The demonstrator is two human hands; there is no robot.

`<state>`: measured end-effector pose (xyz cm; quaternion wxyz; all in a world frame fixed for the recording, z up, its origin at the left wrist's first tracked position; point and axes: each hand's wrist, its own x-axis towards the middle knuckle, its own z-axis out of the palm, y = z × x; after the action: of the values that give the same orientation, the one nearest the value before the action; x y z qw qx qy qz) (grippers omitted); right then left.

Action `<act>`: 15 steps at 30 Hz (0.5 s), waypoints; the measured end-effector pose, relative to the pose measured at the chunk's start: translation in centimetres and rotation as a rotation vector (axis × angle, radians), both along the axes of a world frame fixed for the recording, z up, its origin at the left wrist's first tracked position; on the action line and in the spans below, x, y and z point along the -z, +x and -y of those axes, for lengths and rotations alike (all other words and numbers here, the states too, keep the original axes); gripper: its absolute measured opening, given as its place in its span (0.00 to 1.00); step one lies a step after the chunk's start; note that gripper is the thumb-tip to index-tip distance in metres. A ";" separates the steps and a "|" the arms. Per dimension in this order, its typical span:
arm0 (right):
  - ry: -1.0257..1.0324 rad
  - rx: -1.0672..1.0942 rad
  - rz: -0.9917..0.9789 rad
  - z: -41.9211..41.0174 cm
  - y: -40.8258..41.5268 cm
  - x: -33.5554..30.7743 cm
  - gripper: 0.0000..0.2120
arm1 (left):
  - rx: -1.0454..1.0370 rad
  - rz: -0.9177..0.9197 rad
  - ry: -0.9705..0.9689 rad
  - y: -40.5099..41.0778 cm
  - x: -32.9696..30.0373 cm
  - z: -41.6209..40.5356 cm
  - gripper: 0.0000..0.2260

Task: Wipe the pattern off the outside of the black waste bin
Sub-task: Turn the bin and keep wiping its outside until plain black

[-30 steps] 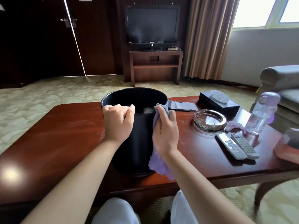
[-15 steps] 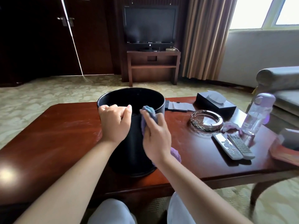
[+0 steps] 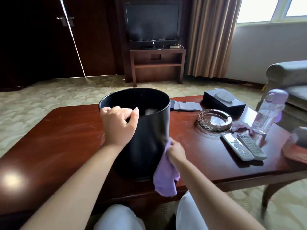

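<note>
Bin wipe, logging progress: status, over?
Left hand grips bin rim. Right hand presses purple cloth low on bin's side. Nothing in the way.

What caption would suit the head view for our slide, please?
Left hand grips the bin rim while right hand wipes its side with a cloth.

right hand (image 3: 176, 151) slid purple cloth (image 3: 165, 178) down the bin's (image 3: 149, 138) side.

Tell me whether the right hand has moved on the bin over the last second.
Yes. The right hand with the purple cloth slid down the black waste bin, from near its rim toward its base.
</note>
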<state>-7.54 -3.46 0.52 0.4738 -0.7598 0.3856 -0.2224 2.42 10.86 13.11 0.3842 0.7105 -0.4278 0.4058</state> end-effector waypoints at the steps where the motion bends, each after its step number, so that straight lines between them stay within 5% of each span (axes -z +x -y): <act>1: 0.040 -0.020 -0.126 -0.4 -0.5 2.2 0.12 | 0.000 0.012 0.003 0.0 0.0 0.0 0.21; 4: 0.061 0.025 -0.214 -1.3 -0.1 4.7 0.13 | -0.043 0.085 0.060 0.1 -0.1 -0.2 0.21; 8: -0.075 0.085 0.284 -0.8 0.5 -1.9 0.16 | -0.204 0.284 0.191 -1.0 -0.1 0.2 0.21; 11: -0.052 0.076 0.536 -0.9 0.0 -8.2 0.20 | -0.239 0.269 0.196 -3.4 0.1 2.3 0.19; 15: -0.157 0.054 0.382 -0.7 0.5 -6.8 0.20 | -0.215 0.145 0.094 -4.3 0.3 3.4 0.17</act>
<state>-7.04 -2.72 7.32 0.4714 -0.7278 0.2904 -0.4046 -1.89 7.46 12.78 0.2726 0.7383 -0.3945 0.4743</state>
